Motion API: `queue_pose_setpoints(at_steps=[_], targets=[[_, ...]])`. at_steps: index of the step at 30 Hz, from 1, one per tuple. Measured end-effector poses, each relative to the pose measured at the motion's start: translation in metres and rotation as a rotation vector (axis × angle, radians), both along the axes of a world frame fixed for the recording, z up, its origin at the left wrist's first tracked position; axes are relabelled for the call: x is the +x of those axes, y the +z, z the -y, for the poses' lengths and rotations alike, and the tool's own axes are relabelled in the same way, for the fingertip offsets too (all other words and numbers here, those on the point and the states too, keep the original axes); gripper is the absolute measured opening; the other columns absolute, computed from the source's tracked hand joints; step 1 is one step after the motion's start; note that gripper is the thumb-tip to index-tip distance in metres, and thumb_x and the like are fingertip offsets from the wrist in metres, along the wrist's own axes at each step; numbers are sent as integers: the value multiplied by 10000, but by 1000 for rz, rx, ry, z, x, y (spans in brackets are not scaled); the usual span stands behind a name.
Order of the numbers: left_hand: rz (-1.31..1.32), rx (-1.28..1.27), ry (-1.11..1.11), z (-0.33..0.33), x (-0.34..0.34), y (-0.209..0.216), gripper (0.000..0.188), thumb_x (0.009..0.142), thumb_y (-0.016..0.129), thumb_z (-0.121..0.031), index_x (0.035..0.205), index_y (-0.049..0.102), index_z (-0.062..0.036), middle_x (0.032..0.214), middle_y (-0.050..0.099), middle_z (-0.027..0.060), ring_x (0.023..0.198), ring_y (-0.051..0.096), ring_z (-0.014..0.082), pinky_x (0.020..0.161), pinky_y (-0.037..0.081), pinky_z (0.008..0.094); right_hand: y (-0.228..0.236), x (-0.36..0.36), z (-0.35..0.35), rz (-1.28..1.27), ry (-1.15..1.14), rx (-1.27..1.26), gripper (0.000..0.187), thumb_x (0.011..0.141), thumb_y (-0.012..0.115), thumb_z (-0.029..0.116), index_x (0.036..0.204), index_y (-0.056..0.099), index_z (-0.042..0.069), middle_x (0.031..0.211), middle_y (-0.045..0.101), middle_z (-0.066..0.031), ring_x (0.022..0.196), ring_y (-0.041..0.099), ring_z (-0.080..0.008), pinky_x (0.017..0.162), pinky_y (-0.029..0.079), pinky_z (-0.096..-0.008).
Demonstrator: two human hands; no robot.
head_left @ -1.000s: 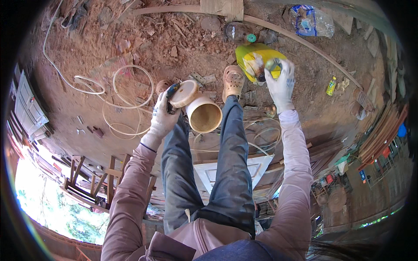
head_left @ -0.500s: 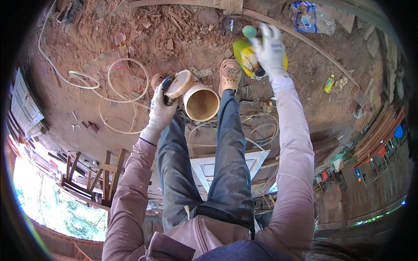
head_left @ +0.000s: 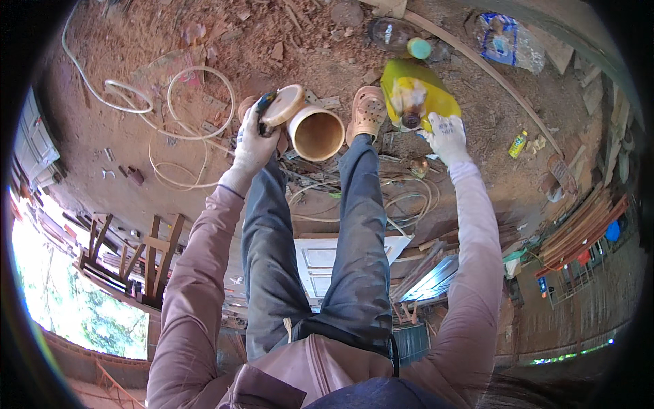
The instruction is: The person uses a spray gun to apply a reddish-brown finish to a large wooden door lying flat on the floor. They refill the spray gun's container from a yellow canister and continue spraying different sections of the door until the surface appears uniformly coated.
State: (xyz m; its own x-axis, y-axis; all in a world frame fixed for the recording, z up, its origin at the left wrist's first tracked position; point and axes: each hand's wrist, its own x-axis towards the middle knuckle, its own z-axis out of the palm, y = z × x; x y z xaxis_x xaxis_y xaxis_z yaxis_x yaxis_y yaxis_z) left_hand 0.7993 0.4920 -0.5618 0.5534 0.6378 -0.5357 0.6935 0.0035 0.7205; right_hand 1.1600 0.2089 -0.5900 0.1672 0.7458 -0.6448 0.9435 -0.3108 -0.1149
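Note:
My left hand (head_left: 255, 144), in a white glove, is closed round a dark object (head_left: 266, 109) with a bit of blue and orange; its kind is hard to make out. Against it lies a round cream lid (head_left: 283, 105), tilted beside an uncovered cream pot (head_left: 295, 137) whose stained inside faces me. On the right, my gloved right hand (head_left: 446, 136) has its fingers curled at the handle side of a yellow-green plastic jug (head_left: 436, 102). The jug is tilted, its dark mouth toward me. Behind it lies a clear bottle (head_left: 392, 35) with a green cap.
A pale hose (head_left: 170, 123) loops over the dirt on the left and between my feet. A long curved wood strip (head_left: 504, 95) runs along the right. Near it lie a small yellow packet (head_left: 518, 144) and a blue-and-clear plastic bag (head_left: 504, 44). White panelled boards (head_left: 317, 262) lie behind my legs.
My right hand has moved from above the jug down to its near right side and closed there. The jug now sits farther right in view. The left hand still holds the dark object.

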Motion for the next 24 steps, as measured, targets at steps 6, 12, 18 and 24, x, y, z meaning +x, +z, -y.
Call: queue_pose_setpoints(at_steps=[6,12,18,24], targets=[[29,207,-46,-8,-3,-29,616,801,667,-16,1390,504,-99,1236,590,181,1165,584,367,1004,476,417,51,-59,14,-2,-250,203,334,915,645,360,1047,573,61,831,699,-154,753,639,-370,740,436,-489],[-4,170,-90,-8,-3,-57,650,796,741,-60,1397,498,-110,1264,578,169,1194,580,354,1005,484,408,76,-119,1,3,-311,-18,377,960,568,425,1059,573,62,770,697,-162,701,653,-363,733,449,-479],[52,143,-110,-2,10,-83,701,780,673,-23,1424,456,-193,1218,521,173,1087,600,401,921,527,453,84,-171,-41,42,-435,-66,427,958,557,465,1014,591,43,689,676,-159,657,664,-372,678,477,-477],[36,190,-82,-6,16,-106,746,766,667,-14,1440,430,-230,1247,504,158,1083,619,394,917,538,456,67,-185,-92,-44,-499,16,387,952,593,426,858,567,51,643,651,-159,620,669,-364,576,504,-487]])
